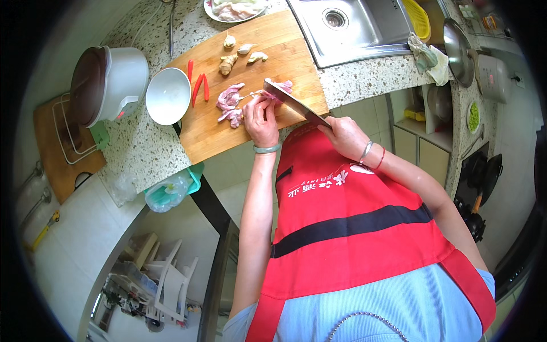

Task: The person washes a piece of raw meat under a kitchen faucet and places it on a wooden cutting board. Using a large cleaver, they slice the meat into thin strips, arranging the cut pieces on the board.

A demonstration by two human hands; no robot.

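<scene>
My right hand (346, 137) is wrapped round the handle of a kitchen knife (295, 104). Its blade slants up and left over the wooden cutting board (196, 139), its tip over pink raw meat (282, 85). Just left of the blade, my left hand (262, 121) has its fingers curled and pressed on the meat; the fingertips are partly hidden. More pink meat pieces (229, 98) lie to the left of that hand. Farther up the board are a knob of ginger (227, 64) and several garlic pieces (245, 49). Red chillies (198, 90) lie along its left side.
A white bowl (168, 97) stands at the board's left edge, with a white rice cooker (122, 80) beyond it. A steel sink (359, 28) is at the back right. A plate (228, 17) of pale food sits behind the board. Cloths (437, 65) hang by the sink.
</scene>
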